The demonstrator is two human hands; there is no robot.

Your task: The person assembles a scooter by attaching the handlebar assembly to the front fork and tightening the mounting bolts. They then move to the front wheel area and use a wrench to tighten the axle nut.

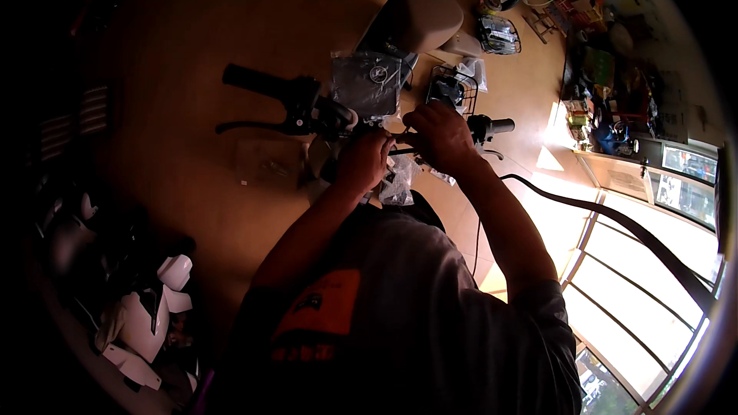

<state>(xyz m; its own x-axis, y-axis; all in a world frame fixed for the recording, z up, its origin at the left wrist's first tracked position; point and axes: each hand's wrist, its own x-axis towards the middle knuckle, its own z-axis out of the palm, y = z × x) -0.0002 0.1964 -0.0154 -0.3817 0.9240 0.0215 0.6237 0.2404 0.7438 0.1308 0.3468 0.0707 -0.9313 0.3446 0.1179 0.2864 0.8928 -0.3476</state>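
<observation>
Both hands are working at the middle of a black handlebar point(384, 134): the left hand point(361, 160) is curling closed under it, steadying it, while the right hand point(440, 134) is pinching something small there. A ribbed rubber grip point(254, 81) and thin brake lever point(250, 127) are jutting left above the brown floor point(192, 23).

A black tubular handlebar point(338, 111) of a two-wheeler lies roughly level across the middle, running from nine to three o'clock. Its black rubber end sleeve point(254, 81) sits at nine o'clock with a thin black brake lever point(250, 127) just below it. The shorter black sleeve point(492, 126) sits at three o'clock. Crinkled clear plastic wrap point(367, 83) covers the centre at twelve o'clock.
</observation>
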